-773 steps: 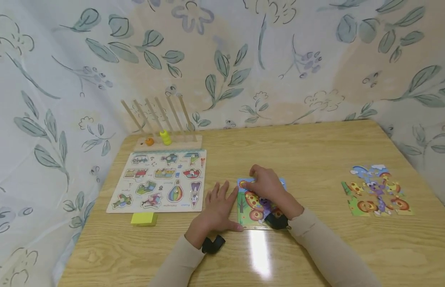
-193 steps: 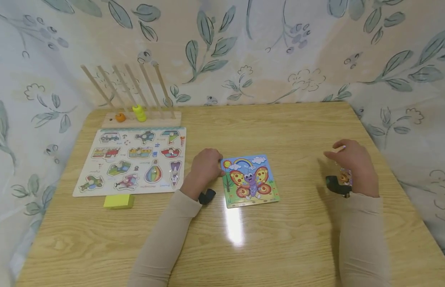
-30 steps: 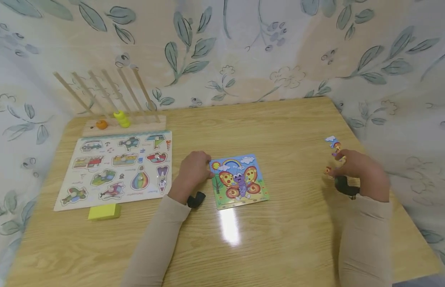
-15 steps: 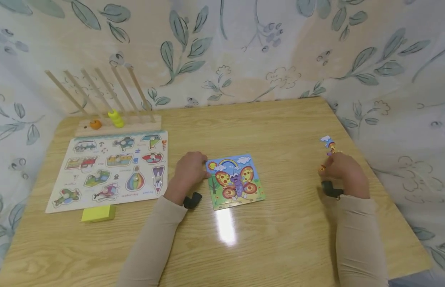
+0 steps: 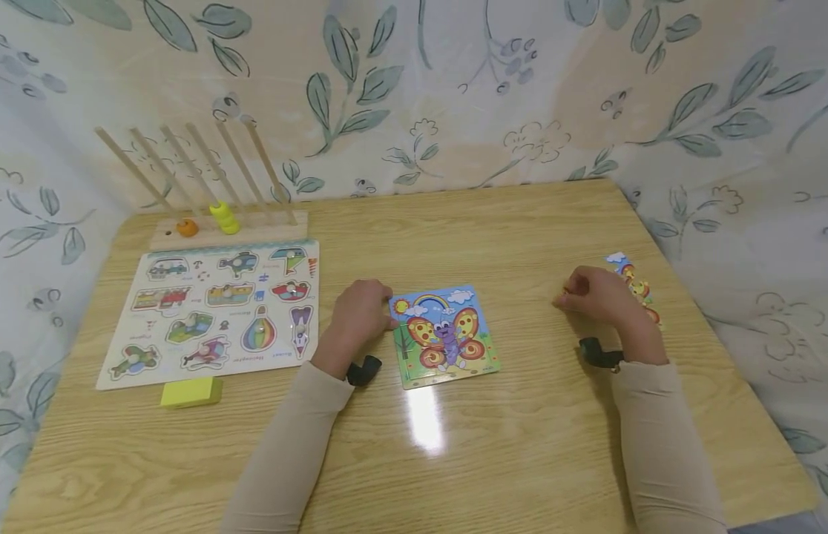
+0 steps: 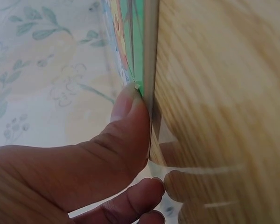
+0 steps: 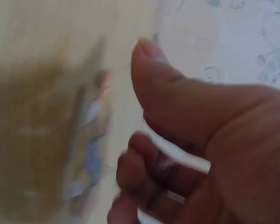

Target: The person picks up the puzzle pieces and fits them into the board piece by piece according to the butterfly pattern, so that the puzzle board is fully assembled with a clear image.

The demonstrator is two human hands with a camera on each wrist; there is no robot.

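In the head view my left hand touches the left edge of the butterfly puzzle, mid-table; my right hand, fingers curled, partly hides the loose pieces at the far right. The left wrist view adds my thumb lying on the puzzle's rim; whether my fingers close round it I cannot tell. The right wrist view, blurred, shows a narrow gap between thumb and fingers; whether anything is pinched, I cannot tell.
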